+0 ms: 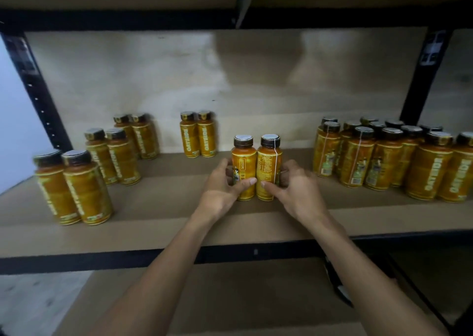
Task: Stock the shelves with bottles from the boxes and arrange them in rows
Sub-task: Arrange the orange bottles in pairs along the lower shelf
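Two yellow bottles with dark caps stand side by side in the middle of the brown shelf (pixel 158 223). My left hand (pixel 220 195) grips the left bottle (pixel 243 164) low on its body, thumb across the front. My right hand (pixel 297 192) grips the right bottle (pixel 268 164) the same way. Both bottles stand upright and touch each other.
Pairs of the same bottles stand at the front left (pixel 74 187), behind them (pixel 112 156), further back (pixel 138 136) and at the back centre (pixel 197 133). A dense group of several bottles (pixel 384 154) fills the right. Black uprights (pixel 38 92) frame the shelf.
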